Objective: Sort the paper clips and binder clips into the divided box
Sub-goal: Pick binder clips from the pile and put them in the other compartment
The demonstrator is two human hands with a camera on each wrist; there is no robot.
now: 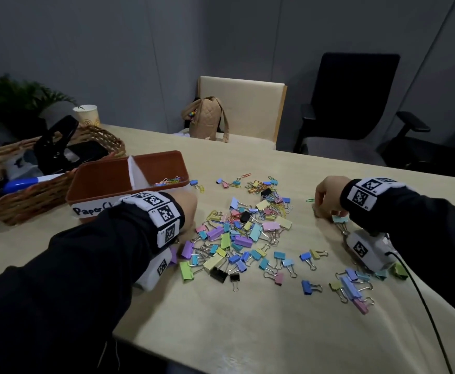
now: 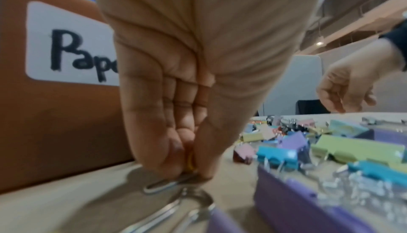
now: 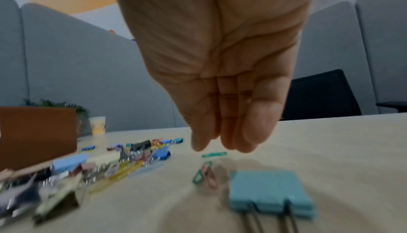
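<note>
**Both hands down among the clips**

The left hand (image 2: 176,100) pinches a pale blue wire paper clip (image 2: 163,184) against the beige wooden surface (image 1: 248,319), just beside the brown divided box (image 1: 118,182), which stands toward the surface's far left edge. The right hand (image 3: 222,97) hangs over the right side with fingers together and relaxed, holding nothing, above a green paper clip (image 3: 214,155). A teal binder clip (image 3: 269,193) lies near it. Pastel binder clips (image 1: 248,233) sit heaped mid-surface.
</note>
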